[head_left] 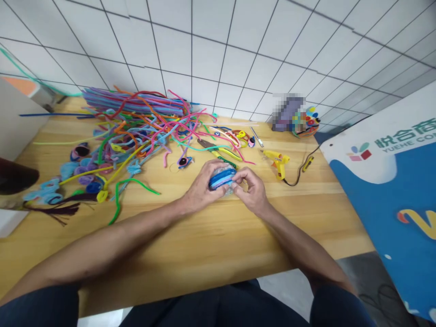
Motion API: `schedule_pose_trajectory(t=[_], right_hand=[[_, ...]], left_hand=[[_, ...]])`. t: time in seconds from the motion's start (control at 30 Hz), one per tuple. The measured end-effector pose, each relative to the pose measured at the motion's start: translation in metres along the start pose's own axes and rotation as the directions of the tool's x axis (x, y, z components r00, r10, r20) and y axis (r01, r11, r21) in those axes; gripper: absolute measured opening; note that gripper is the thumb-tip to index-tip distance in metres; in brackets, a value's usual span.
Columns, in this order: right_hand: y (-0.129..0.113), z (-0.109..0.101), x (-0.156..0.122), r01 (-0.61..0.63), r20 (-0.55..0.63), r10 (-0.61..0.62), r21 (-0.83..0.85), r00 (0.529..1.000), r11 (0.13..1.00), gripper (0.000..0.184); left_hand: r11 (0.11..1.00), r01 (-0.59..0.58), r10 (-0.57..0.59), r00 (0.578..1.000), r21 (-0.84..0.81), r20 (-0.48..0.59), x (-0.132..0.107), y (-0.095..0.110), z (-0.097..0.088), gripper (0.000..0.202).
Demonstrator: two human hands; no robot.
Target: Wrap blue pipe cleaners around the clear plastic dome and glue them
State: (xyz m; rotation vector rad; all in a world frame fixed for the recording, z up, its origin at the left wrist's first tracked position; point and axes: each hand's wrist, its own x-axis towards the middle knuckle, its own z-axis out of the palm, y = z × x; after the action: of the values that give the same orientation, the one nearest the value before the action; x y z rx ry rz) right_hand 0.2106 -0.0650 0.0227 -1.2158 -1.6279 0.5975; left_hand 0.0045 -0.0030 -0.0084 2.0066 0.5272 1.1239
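Both my hands meet over the middle of the wooden table (211, 236). My left hand (201, 187) wraps its fingers around a small round ball wound with blue and light-blue pipe cleaners (222, 178). My right hand (251, 190) pinches the ball's right side with closed fingers. The ball's underside is hidden by my fingers. A pair of yellow-handled pliers (218, 151) lies just behind the ball.
A big tangle of coloured pipe cleaners (136, 122) covers the back left of the table, with curled pieces (68, 179) nearer the left edge. A yellow glue gun (278, 161) with its cord lies to the right. A blue-and-white board (391, 181) stands at the right.
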Motion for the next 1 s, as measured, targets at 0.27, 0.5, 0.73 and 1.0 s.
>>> schedule_pose_trajectory(t=[0.27, 0.5, 0.73, 1.0], right_hand=[[0.001, 0.001, -0.004, 0.011, -0.013, -0.011, -0.013, 1.000, 1.000, 0.007], [0.000, 0.003, -0.003, 0.023, -0.031, -0.024, -0.018, 0.999, 1.000, 0.011], [-0.003, 0.010, -0.006, 0.102, -0.053, -0.105, -0.063, 0.993, 0.993, 0.013], [-0.002, 0.008, -0.005, 0.023, -0.062, -0.025, -0.030, 0.998, 0.999, 0.009]], left_hand=[[1.000, 0.006, -0.006, 1.000, 0.011, -0.010, -0.001, 0.002, 0.001, 0.051], [0.999, 0.021, -0.021, 1.000, 0.030, -0.001, -0.001, 0.000, -0.003, 0.053], [0.999, 0.025, -0.025, 1.000, 0.048, 0.003, -0.005, 0.003, -0.004, 0.054], [0.996, 0.090, -0.091, 0.993, -0.014, -0.079, -0.011, -0.011, -0.004, 0.055]])
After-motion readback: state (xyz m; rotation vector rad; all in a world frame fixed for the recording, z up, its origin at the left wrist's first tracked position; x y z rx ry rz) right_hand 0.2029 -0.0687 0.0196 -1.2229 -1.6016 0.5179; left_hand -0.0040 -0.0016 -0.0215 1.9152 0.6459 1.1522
